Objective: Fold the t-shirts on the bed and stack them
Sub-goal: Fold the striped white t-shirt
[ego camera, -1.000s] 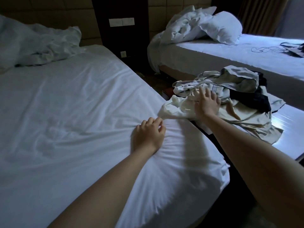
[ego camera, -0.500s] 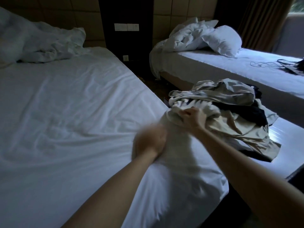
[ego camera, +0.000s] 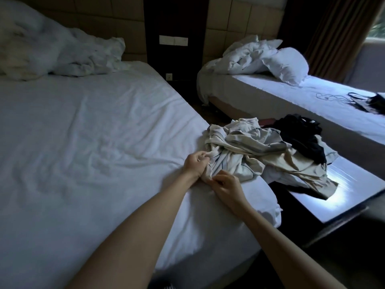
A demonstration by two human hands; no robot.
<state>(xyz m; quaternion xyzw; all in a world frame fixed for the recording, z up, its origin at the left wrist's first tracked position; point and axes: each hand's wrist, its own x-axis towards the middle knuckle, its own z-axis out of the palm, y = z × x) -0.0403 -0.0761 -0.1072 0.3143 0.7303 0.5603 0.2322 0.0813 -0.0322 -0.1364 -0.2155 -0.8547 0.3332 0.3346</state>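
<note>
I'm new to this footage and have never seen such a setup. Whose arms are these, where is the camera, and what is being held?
No machine here: a person wears one wide-angle camera on the head, looking forward and down, so the two bare arms coming in from below are their own. The left hand and right hand both grip a crumpled light shirt with thin dark stripes at the edge of the near bed. It is part of a pile of clothes, including a black garment, that spills onto a shiny low table beside the bed. A second bed with a pillow stands beyond. No folded shirt is visible yet.
</note>
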